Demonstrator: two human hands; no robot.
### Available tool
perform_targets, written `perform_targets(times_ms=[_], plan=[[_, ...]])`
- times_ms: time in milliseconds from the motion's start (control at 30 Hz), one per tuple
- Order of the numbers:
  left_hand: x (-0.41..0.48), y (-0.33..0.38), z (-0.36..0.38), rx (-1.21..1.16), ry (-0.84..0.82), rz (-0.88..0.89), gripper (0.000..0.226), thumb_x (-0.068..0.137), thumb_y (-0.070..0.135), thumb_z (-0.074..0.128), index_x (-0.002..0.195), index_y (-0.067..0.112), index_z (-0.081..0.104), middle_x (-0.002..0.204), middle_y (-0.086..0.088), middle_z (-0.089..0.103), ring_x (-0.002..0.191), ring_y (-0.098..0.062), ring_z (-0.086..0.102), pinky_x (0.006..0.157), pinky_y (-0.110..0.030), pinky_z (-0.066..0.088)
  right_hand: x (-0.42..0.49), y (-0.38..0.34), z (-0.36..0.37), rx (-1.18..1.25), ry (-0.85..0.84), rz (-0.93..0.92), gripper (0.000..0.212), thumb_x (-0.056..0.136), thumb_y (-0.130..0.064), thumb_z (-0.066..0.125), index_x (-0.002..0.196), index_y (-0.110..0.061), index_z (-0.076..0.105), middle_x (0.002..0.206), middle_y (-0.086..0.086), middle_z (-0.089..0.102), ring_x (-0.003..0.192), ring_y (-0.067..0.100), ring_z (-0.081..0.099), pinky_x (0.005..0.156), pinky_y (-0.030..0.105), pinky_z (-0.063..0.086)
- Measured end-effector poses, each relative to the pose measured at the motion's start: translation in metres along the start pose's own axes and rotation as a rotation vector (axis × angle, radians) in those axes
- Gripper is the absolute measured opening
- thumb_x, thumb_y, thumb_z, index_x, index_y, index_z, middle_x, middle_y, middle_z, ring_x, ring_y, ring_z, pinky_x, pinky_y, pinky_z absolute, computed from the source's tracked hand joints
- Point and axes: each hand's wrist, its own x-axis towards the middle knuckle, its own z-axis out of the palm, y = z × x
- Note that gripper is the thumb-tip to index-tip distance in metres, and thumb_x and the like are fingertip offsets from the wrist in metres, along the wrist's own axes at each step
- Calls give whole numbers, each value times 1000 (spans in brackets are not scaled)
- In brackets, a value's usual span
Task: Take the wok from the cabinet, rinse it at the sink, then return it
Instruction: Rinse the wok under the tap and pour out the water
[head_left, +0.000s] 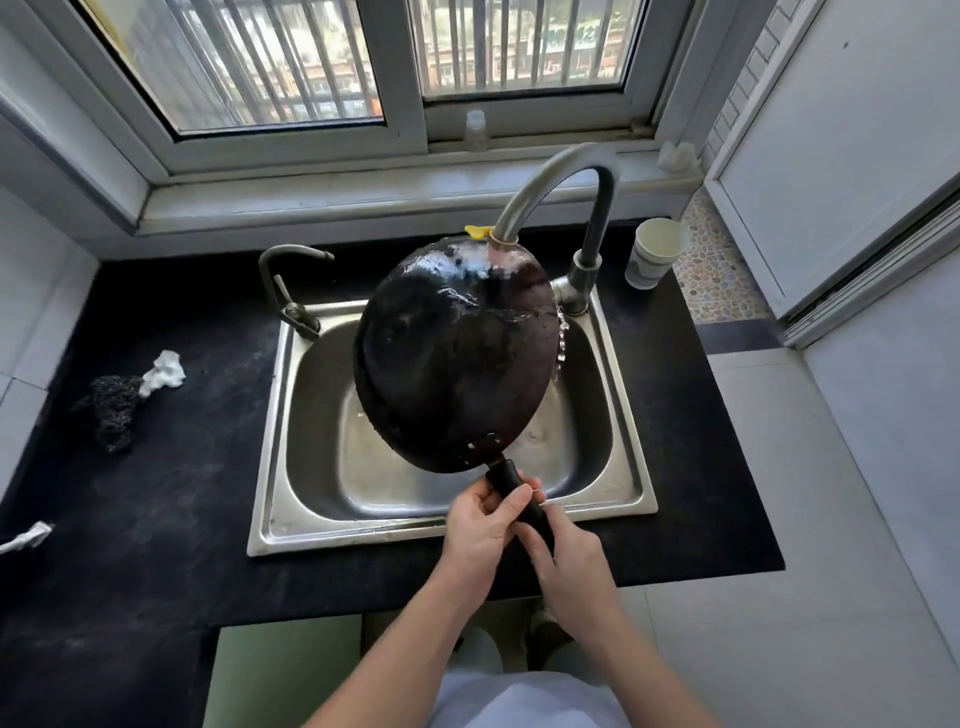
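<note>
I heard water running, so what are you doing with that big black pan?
A person is rinsing the wok at the sink. The left hand and the right hand both grip its handle, holding it tilted, underside up. Water from the faucet runs over it and drips off.

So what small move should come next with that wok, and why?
Probably turn the round black wok over by its black handle, which the left hand and right hand both grip: water from the curved metal tap hits only its upper outside.
</note>
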Motion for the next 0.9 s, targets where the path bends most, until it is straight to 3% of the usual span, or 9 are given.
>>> perform_targets(times_ms=[233, 300, 400, 567, 733, 900], plan=[[13, 13, 19, 41, -4, 8, 14, 92, 6, 63, 105, 6, 67, 100, -11, 76, 99, -27, 71, 96, -52, 53, 22, 1, -17, 29, -16, -21, 15, 100, -33, 56, 114, -30, 61, 90, -9, 72, 84, 7, 68, 74, 30, 57], [18, 14, 23, 41, 7, 15, 16, 91, 6, 64, 107, 4, 66, 102, -12, 76, 101, -29, 71, 95, -48, 53, 29, 2, -22, 28, -37, -20, 11, 100, -32, 56, 110, -34, 58, 90, -10, 72, 84, 5, 68, 74, 26, 56], [26, 16, 32, 49, 30, 23, 18, 90, 7, 66, 108, 4, 67, 102, -14, 76, 103, -31, 70, 93, -42, 54, 40, 3, -30, 50, -58, -20, 13, 100, -32, 57, 110, -26, 63, 84, -7, 72, 76, 6, 68, 66, 24, 53], [41, 25, 46, 18, 52, 28, 15, 90, 6, 65, 105, 6, 67, 98, -11, 77, 99, -28, 71, 76, -32, 56, 60, -5, -47, 110, -112, -29, 11, 100, -27, 58, 108, -23, 64, 72, -8, 67, 63, -3, 63, 56, 15, 46], [55, 34, 54, -3, 94, 35, 16, 89, 6, 68, 105, 5, 68, 101, -11, 77, 102, -29, 71, 96, -49, 53, 81, -9, -54, 110, -125, -45, 14, 100, -25, 59, 111, -19, 65, 70, -7, 66, 62, 2, 63, 56, 15, 45], [61, 41, 52, -1, 148, 46, 11, 89, 4, 67, 99, 6, 70, 97, -10, 78, 100, -28, 72, 98, -48, 53, 94, -9, -51, 125, -175, -27, 16, 100, -29, 58, 110, -19, 64, 66, -5, 64, 52, 5, 56, 52, 19, 42]])
